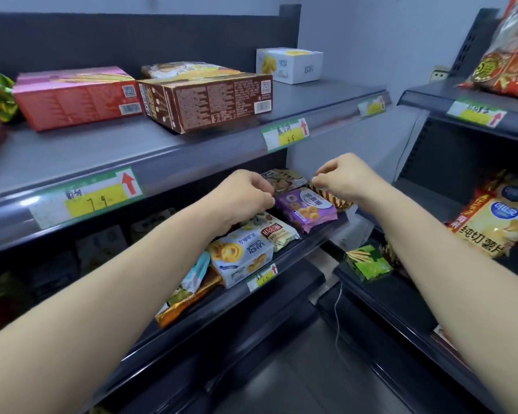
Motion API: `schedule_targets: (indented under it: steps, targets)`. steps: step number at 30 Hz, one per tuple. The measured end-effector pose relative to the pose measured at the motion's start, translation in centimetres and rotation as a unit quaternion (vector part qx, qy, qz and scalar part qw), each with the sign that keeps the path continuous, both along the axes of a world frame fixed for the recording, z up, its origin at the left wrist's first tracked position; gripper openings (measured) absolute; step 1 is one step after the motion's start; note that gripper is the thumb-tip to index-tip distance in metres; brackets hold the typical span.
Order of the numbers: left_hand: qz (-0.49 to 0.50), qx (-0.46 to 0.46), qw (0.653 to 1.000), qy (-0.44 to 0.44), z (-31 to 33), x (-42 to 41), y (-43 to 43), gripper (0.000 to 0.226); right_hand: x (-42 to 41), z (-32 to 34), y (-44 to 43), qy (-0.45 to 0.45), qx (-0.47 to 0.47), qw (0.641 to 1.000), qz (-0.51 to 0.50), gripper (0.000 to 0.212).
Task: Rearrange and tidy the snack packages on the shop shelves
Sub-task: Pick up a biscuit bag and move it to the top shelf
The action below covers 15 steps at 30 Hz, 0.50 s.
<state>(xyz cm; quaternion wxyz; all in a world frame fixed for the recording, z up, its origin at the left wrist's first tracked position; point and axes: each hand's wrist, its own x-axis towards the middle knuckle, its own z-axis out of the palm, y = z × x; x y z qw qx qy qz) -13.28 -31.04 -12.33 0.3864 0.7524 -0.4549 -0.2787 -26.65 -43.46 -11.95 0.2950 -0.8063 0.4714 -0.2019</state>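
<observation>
left hand (245,195) curls, right hand (344,177) pinches striped wrapper (338,202) beside purple cookie packet (307,209).

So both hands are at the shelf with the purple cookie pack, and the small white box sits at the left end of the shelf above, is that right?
Not quite. In the head view the small white box sits at the right end of the shelf above, not the left. The left hand and right hand are at the lower shelf holding the purple cookie pack.

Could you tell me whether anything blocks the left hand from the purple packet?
Nothing visible does: the left hand is right beside the purple packet, whose top lies bare. The right hand pinches a neighbouring red-and-gold packet.
</observation>
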Motion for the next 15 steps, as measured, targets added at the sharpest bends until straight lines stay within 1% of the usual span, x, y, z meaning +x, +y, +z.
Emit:
schedule_targets:
  steps: [3, 6, 10, 12, 14, 15]
  targets:
    - [0.020, 0.012, 1.000, 0.007, -1.4, -1.4, -2.2, 0.015, -1.0, -1.5, -2.4, 0.014, 0.024, 1.000, 0.013, 0.012]
    - [0.046, 0.020, 0.998, 0.035, -3.4, -3.6, -5.2, 0.013, -2.5, -3.4, -5.1, 0.028, 0.045, 0.998, 0.015, 0.015]
    - [0.071, 0.044, 0.995, 0.060, -6.1, -6.6, -8.9, 0.010, -4.6, -6.0, -8.5, 0.021, 0.074, 0.997, 0.020, 0.025]
    - [0.089, 0.050, 0.993, 0.066, -7.1, -7.4, -10.3, 0.009, -5.4, -7.1, -9.8, 0.024, 0.094, 0.995, 0.030, 0.018]
    - [0.109, 0.055, 0.991, 0.063, -8.0, -7.7, -11.6, 0.005, -5.8, -8.1, -11.1, 0.015, 0.114, 0.993, 0.030, 0.017]
    - [0.115, 0.060, 0.990, 0.061, -8.5, -7.7, -12.2, 0.007, -5.9, -8.7, -11.7, 0.008, 0.125, 0.992, 0.029, 0.018]
